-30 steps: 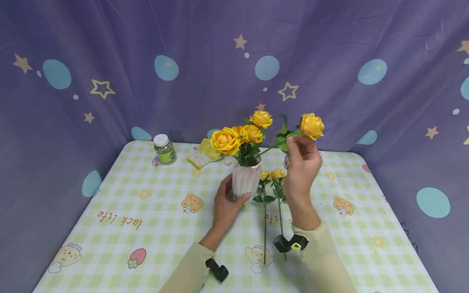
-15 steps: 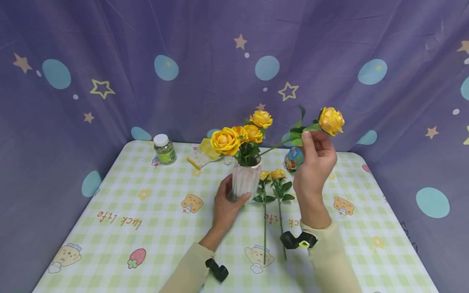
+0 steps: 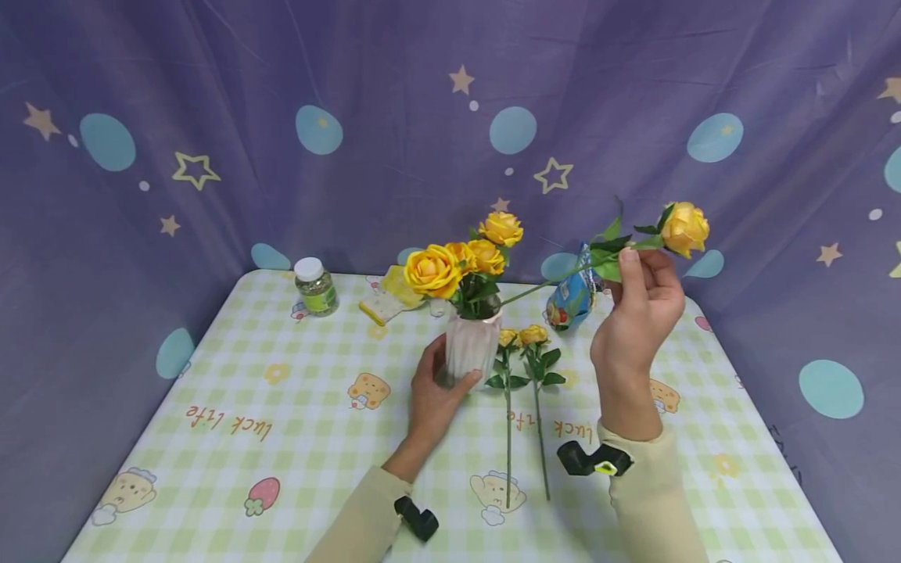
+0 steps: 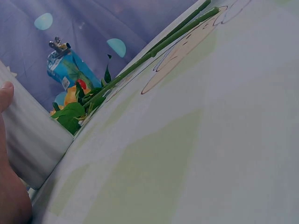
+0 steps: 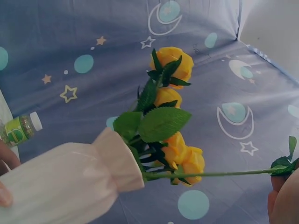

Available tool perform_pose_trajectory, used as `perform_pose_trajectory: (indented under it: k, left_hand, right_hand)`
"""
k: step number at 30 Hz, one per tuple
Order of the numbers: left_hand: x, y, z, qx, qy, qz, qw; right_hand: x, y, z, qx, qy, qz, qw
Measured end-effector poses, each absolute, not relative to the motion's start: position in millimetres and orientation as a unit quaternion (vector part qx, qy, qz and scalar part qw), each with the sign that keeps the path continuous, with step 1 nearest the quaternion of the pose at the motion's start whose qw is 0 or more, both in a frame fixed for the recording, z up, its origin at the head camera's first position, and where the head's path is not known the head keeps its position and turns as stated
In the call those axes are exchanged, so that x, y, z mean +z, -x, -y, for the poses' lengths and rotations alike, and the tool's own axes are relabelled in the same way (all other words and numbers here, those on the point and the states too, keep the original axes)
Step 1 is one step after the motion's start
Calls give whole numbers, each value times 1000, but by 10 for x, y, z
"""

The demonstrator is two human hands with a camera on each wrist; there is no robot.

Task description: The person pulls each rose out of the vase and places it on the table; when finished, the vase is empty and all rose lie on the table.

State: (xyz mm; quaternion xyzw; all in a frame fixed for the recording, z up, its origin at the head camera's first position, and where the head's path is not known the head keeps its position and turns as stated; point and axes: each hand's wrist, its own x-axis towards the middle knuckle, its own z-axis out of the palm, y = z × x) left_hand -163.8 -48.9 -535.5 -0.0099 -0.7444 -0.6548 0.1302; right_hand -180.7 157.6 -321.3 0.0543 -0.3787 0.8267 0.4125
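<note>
My left hand (image 3: 438,395) grips the ribbed white vase (image 3: 470,350) low on its side, thumb at the front. Several yellow roses (image 3: 432,271) stand bunched in the vase. My right hand (image 3: 639,324) pinches one more yellow rose (image 3: 685,229) just below its bloom, among the leaves. This rose leans far out to the right, its bare stem (image 5: 224,173) running back to the vase mouth in the right wrist view. Two yellow roses with long stems (image 3: 509,438) lie on the table right of the vase.
A white-lidded jar (image 3: 317,288) stands at the back left, near a yellow and white glove-like cloth (image 3: 397,295). A blue bag (image 3: 572,301) closed with a metal clip (image 4: 59,45) stands at the back right. A purple curtain (image 3: 394,141) surrounds the checked tablecloth (image 3: 317,469).
My right hand has moved right with the rose, and more of its stem shows outside the vase. The blue bag has come into sight. The left hand and vase have stayed put.
</note>
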Motion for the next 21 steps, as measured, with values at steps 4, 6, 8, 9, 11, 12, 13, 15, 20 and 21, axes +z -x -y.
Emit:
perform_pose_trajectory:
  k: [4, 6, 8, 9, 11, 12, 13, 15, 20, 21]
  left_hand:
    - [-5367, 1644, 488, -653, 12, 745, 135]
    - [-5372, 1647, 487, -653, 13, 745, 137]
    - [-5371, 1647, 486, -653, 13, 745, 137]
    - [-5370, 1647, 486, -653, 13, 744, 138]
    - [-5366, 1646, 486, -654, 13, 743, 138]
    - [-5364, 1645, 487, -654, 13, 744, 137]
    - [-5362, 1644, 487, -654, 13, 744, 137]
    - [-5357, 1643, 488, -654, 12, 744, 136]
    - [-5354, 1641, 488, -655, 10, 744, 134]
    - [-5354, 1641, 488, -655, 10, 744, 134]
  right_hand:
    - [-3190, 1802, -1641, 827, -56, 369, 420]
    - [-3181, 1793, -1669, 830, -57, 363, 420]
    - [-3167, 1782, -1697, 830, -56, 360, 422]
    - [-3160, 1777, -1710, 830, -55, 359, 423]
    - [-3142, 1768, -1737, 829, -53, 356, 428]
    - [-3133, 1764, -1750, 828, -53, 353, 431]
    - [-3126, 1760, -1762, 827, -51, 352, 435]
    - [-3115, 1752, -1787, 826, -50, 348, 441]
    - [-3101, 1736, -1845, 827, -48, 336, 449]
    - [-3096, 1733, -1856, 828, -48, 333, 449]
